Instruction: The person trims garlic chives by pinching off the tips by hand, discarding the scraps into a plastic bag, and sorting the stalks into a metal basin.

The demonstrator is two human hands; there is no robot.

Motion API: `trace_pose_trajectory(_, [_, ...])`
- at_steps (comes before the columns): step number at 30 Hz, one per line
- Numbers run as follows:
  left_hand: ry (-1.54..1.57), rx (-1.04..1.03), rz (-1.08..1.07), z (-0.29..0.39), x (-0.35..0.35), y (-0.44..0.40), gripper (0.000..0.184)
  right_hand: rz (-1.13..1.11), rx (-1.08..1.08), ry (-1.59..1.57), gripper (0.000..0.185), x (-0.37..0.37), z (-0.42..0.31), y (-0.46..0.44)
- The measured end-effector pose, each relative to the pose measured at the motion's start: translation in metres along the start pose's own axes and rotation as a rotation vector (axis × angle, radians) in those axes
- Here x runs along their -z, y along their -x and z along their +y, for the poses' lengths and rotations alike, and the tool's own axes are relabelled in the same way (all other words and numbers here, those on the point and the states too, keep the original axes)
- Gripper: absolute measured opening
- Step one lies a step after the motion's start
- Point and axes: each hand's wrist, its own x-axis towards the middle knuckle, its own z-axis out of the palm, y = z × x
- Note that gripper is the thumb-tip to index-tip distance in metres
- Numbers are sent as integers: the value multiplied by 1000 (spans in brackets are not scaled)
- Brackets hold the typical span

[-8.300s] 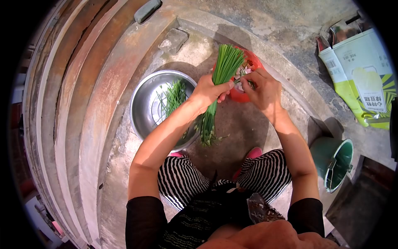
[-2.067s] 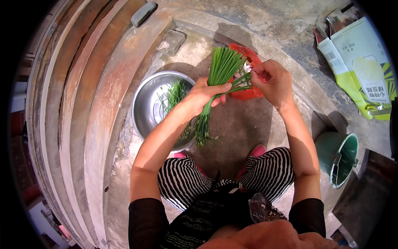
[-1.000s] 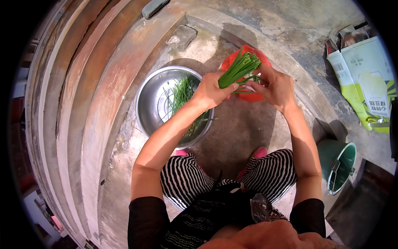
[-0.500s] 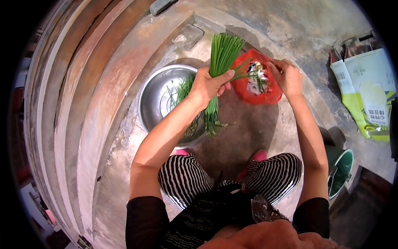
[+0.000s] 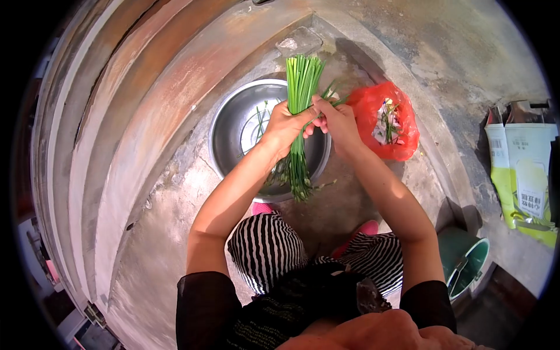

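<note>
Left hand (image 5: 282, 128)'s fingers are clamped round green stalks (image 5: 302, 84), right hand (image 5: 339, 123)'s pinch loose ones; metal bowl (image 5: 228, 137) around 8 o'clock, red bag (image 5: 365, 116) at 3.

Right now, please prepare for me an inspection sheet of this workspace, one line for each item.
Surface: concrete floor, partly sunlit, partly shadowed.
Job's things: green stalk bundle, in hand above metal bowl with more stalks; open red bag of mixed bits.
Clutter: green bucket and printed package, at right.
Hands: left hand grips the bundle; right hand has its fingers beside it, grip unclear.
Cables: nothing seen.
Surroundings: stepped ledges at left; striped trouser legs near the bowl.
</note>
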Motion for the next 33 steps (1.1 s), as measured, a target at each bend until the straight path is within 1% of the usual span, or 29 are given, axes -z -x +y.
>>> trace_pose_trajectory(2, [58,86,88,-7,17,0,12,-23,-21,-41,30,-15,7,-3])
trace_pose_trajectory(3, [142,75,51,-7,25,3,16,3,-17,-110,30,-23,11,-7])
trace_pose_trajectory(4, [147,77,63,-7,30,5,16,29,-13,-179,30,-31,14,-10])
trace_pose_trajectory(5, [220,57,68,-7,35,8,18,141,11,-164,28,-38,16,-15])
trace_pose_trajectory(6, [293,40,78,-7,41,13,20,131,-8,-164,28,-42,21,-17])
trace_pose_trajectory(7, [235,20,54,-11,55,14,24,103,27,-37,27,-42,27,-21])
trace_pose_trajectory(8, [239,24,71,-13,66,15,24,75,65,91,30,-41,32,-25])
trace_pose_trajectory(11, [167,52,312,-11,90,24,23,129,9,172,32,-35,46,-37])
trace_pose_trajectory(12, [171,20,341,-4,102,32,18,161,-2,206,33,-31,50,-41])
trace_pose_trajectory(13, [183,-22,351,6,115,41,20,180,3,263,36,-24,57,-47])
trace_pose_trajectory(14, [107,-77,413,18,126,50,22,175,-3,266,36,-18,65,-52])
trace_pose_trajectory(16, [10,-199,544,50,142,69,24,122,-25,470,37,-10,80,-60])
trace_pose_trajectory(17, [-29,-289,587,63,150,76,24,53,-103,484,39,-8,90,-64])
trace_pose_trajectory(18, [-79,-344,674,74,154,83,22,52,-106,484,39,-8,99,-68])
trace_pose_trajectory(20, [-170,-404,730,88,156,91,22,-74,-166,594,42,-12,115,-76])
trace_pose_trajectory(21, [-174,-406,731,92,154,91,22,-85,-183,626,46,-14,116,-78])
trace_pose_trajectory(22, [-245,-426,760,95,150,90,21,-85,-182,623,46,-14,116,-78])
trace_pose_trajectory(23, [-317,-447,788,96,146,88,20,-75,-168,758,47,-12,116,-77])
trace_pose_trajectory(24, [-305,-446,748,97,141,84,21,-62,-153,893,48,-13,111,-76])
trace_pose_trajectory(26, [-233,-393,628,92,127,73,22,0,-176,1048,50,-1,105,-78])
trace_pose_trajectory(27, [-204,-366,545,86,119,65,27,6,20,1074,48,12,105,-75])
trace_pose_trajectory(28, [-138,-325,451,80,108,56,25,20,211,1105,46,24,95,-66])
trace_pose_trajectory(29, [-109,-259,357,74,95,48,25,-69,112,1001,39,34,85,-56])
trace_pose_trajectory(30, [-87,-199,268,68,83,40,25,-94,119,922,36,43,72,-41])
trace_pose_trajectory(32, [-64,-68,63,60,51,23,27,-105,218,898,37,62,41,-15])
trace_pose_trajectory(33, [-16,5,-51,54,33,15,25,-84,226,898,37,69,23,-3])
